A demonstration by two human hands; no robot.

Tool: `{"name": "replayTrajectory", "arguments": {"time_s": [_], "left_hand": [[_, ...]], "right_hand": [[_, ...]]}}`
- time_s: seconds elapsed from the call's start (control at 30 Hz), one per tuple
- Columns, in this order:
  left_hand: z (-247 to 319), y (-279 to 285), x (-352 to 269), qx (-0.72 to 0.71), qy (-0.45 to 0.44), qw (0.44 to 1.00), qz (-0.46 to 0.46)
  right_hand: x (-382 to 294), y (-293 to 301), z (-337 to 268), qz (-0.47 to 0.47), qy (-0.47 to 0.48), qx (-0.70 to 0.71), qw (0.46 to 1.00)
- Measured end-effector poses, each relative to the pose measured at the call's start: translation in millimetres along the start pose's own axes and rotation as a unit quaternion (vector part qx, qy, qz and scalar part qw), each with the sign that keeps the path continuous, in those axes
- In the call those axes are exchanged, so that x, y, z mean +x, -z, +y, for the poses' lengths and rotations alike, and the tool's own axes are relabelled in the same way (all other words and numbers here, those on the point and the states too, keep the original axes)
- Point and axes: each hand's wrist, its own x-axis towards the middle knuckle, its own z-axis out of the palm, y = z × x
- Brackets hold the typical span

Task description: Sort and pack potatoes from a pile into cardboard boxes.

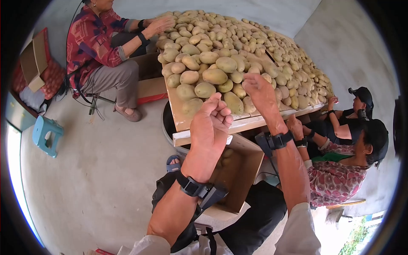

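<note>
A large heap of potatoes (215, 76) covers a wooden sorting table (180, 122). Over the near edge of that table is my left hand (212, 122), palm turned up and fingers loosely bent, with nothing visible in it. My right hand (260, 94) hovers low at the near potatoes with its back to me and its fingers curled; its palm side is hidden. Both wrists wear black straps with small devices. Below the table edge, between my legs, stands an open cardboard box (244, 165) with a few potatoes (227, 154) inside, partly covered by my left forearm.
One person (98, 54) sits at the left side, hands at the heap. Two co-workers (341, 172) (358, 118) sit close on my right. A blue plastic stool (47, 135) stands on the floor at left, near red mesh sacks (52, 78). Beneath the table corner is a dark round tub (167, 119).
</note>
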Motion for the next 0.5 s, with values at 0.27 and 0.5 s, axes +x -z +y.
{"name": "replayTrajectory", "arguments": {"time_s": [0.27,0.5], "left_hand": [[4,-3,-1,0.002,-0.008,1.0,0.012],[11,-2,-2,-0.001,-0.009,1.0,-0.001]], "right_hand": [[104,-41,-7,-0.041,0.017,-0.206,0.978],[118,-62,0,-0.073,0.043,-0.291,0.953]]}}
